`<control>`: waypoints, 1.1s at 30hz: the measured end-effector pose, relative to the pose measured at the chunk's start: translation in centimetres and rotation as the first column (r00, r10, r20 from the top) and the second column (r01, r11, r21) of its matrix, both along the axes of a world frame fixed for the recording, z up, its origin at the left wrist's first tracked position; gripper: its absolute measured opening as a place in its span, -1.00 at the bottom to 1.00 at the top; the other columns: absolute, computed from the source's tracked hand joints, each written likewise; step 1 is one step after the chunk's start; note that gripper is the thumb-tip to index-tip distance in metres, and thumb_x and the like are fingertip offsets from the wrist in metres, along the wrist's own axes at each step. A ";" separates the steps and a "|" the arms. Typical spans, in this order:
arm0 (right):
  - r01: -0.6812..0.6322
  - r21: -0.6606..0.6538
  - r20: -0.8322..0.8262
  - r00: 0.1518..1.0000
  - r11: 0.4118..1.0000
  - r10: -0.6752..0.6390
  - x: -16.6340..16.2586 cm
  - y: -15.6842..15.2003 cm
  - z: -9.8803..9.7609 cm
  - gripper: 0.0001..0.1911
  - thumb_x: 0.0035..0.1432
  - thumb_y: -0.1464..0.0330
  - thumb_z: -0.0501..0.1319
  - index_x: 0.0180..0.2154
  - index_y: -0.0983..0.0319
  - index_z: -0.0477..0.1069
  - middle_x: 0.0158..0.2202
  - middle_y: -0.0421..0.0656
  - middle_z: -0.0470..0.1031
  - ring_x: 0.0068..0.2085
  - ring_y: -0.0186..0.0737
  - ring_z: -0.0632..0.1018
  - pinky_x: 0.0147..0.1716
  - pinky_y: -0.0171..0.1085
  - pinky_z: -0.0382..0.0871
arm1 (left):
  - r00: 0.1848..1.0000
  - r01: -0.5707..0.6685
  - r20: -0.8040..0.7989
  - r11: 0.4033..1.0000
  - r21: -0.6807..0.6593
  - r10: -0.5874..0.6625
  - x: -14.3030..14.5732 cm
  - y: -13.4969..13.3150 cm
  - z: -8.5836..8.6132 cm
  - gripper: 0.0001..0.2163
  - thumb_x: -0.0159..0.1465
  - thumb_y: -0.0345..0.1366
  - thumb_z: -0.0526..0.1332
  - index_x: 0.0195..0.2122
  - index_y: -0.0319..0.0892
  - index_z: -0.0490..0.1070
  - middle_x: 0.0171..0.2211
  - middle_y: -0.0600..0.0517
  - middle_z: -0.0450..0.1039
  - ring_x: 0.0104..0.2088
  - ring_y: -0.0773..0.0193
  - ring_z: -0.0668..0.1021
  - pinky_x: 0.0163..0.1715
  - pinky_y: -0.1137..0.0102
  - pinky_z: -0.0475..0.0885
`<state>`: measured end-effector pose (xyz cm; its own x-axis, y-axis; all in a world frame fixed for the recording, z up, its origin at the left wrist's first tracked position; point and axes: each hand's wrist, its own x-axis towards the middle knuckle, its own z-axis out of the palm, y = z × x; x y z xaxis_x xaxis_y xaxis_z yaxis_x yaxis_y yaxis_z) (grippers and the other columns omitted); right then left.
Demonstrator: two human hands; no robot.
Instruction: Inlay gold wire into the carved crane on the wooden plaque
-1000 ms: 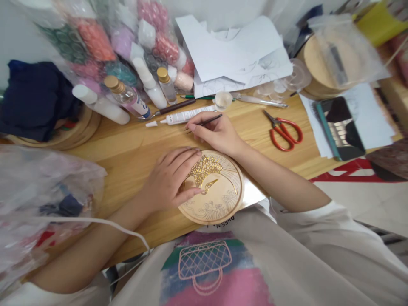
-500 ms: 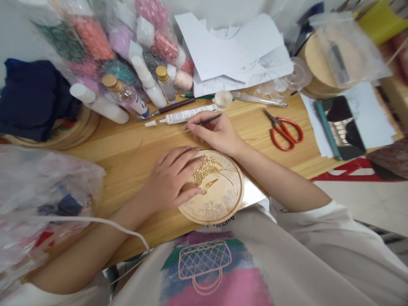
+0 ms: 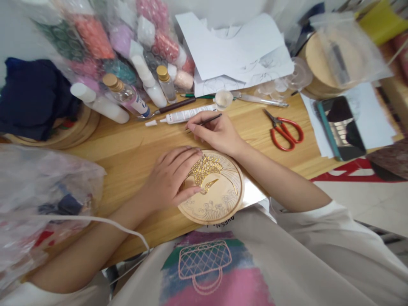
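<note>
A round wooden plaque (image 3: 219,199) lies at the table's near edge, drawn with waves and a crane partly outlined in gold. My left hand (image 3: 170,178) rests on its left side, fingers stretched flat and the thumb pressing the plaque. My right hand (image 3: 216,132) sits just beyond the plaque's far rim, fingers pinched on a thin dark tool (image 3: 208,120) whose tip points left over the table. A white glue tube (image 3: 183,116) lies just beyond that hand.
Red scissors (image 3: 283,131) lie to the right, a phone (image 3: 340,126) on paper further right. Bottles (image 3: 127,94), bagged coloured coils (image 3: 95,38) and white paper sheets (image 3: 236,49) crowd the back. A plastic bag (image 3: 38,195) sits at left, a wooden round (image 3: 321,68) at back right.
My left fingers shifted slightly on the plaque, uncovering a little more of the gold crane. My right hand stayed put.
</note>
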<state>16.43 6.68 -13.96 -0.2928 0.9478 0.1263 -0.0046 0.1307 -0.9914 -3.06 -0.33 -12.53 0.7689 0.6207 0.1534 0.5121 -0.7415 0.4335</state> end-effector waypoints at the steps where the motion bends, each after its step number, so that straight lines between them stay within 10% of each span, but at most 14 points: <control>1: 0.000 0.001 -0.003 1.000 1.000 0.000 0.0 0.0 0.0 -0.84 0.13 0.33 0.27 -0.37 0.33 0.48 -0.48 -0.22 0.45 -0.48 -0.42 0.38 -0.47 -0.35 0.29 | 1.000 0.003 -0.006 1.000 0.004 -0.003 0.0 0.0 0.0 -0.42 0.42 0.03 -0.03 0.30 -0.31 0.13 0.23 -0.25 0.30 0.23 -0.08 0.32 0.20 0.05 0.19; 19: 0.006 -0.024 0.005 1.000 1.000 -0.006 0.0 -0.1 -0.1 -0.81 0.12 0.28 0.29 -0.36 0.30 0.48 -0.45 -0.21 0.48 -0.47 -0.41 0.38 -0.48 -0.36 0.30 | 0.991 0.056 -0.133 0.980 0.193 -0.030 0.4 -0.3 0.4 -0.42 0.40 0.06 0.01 0.20 -0.37 0.30 0.21 -0.29 0.33 0.19 -0.11 0.35 0.16 0.06 0.26; 33: -0.014 -0.022 0.011 1.000 1.000 0.014 0.0 0.1 0.0 -0.79 0.13 0.27 0.28 -0.36 0.31 0.47 -0.46 -0.23 0.45 -0.47 -0.42 0.38 -0.45 -0.36 0.31 | 0.999 0.026 -0.042 0.998 0.048 -0.024 0.0 0.0 0.0 -0.43 0.42 0.05 -0.05 0.26 -0.30 0.21 0.24 -0.25 0.29 0.23 -0.08 0.30 0.18 0.06 0.21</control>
<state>16.43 6.77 -13.99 -0.3071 0.9462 0.1025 0.0045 0.1091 -0.9940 -3.07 -0.36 -12.56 0.7904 0.5938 0.1509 0.5099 -0.7741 0.3754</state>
